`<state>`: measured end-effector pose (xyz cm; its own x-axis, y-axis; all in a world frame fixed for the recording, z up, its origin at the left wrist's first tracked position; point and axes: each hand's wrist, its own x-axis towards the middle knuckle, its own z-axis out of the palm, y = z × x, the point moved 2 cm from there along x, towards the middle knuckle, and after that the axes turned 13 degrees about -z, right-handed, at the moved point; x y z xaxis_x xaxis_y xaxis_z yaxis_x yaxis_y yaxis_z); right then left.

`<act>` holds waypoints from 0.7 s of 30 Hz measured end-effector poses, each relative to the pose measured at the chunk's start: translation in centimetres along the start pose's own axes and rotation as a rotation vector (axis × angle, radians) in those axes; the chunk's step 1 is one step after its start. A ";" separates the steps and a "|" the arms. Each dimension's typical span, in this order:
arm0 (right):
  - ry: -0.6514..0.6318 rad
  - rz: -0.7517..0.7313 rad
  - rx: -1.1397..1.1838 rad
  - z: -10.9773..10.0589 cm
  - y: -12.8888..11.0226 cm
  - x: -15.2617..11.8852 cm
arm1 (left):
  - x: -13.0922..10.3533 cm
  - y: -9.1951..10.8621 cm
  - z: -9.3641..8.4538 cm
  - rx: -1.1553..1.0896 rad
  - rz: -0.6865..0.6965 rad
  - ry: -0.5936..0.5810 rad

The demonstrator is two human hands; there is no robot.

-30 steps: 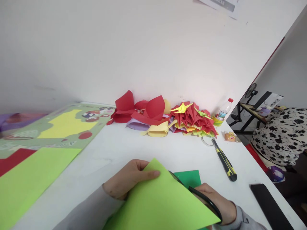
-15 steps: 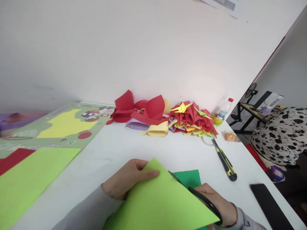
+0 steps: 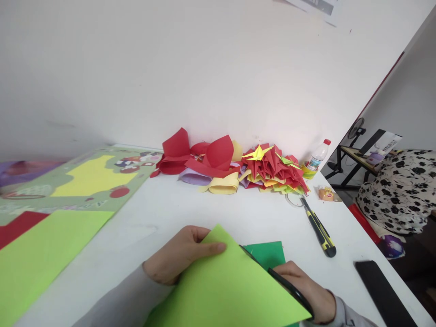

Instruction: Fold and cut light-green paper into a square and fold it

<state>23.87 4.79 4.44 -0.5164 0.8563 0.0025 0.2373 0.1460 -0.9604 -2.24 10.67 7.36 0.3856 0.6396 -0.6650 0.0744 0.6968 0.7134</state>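
Observation:
My left hand pinches the upper left edge of a light green sheet of paper, thumb on top and fingers underneath. Wrapped round the black handle of a pair of scissors, my right hand is at the sheet's right edge. The scissors' dark blade shows along that edge, partly hidden by the paper. Behind them a darker green sheet lies on the white table.
Red, lilac and yellow folded papers and a pile of paper cranes line the wall. A bottle, utility knife and black strip lie right. More light green paper is at left.
The scissors' handle has closed slightly and sits a little lower in my right hand. My left hand and the light green sheet look nearly unchanged.

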 end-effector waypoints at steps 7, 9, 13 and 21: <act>-0.144 -0.245 -0.259 -0.5 -0.4 -0.6 | 0.1 0.0 0.0 0.066 0.020 -0.026; -0.125 -0.245 -0.266 -0.4 -0.4 -0.5 | 0.1 -0.1 0.0 0.080 0.025 -0.011; -0.127 -0.244 -0.286 -0.4 0.1 -0.5 | 0.3 -0.2 0.0 0.093 0.026 -0.003; -0.146 -0.233 -0.289 -0.4 0.6 -0.6 | 0.5 -0.2 -0.1 0.109 0.018 0.011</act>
<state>24.63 4.58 4.01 -0.6903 0.7075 0.1510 0.3113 0.4789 -0.8208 -2.19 10.83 6.86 0.3781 0.6557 -0.6536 0.1672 0.6460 0.7448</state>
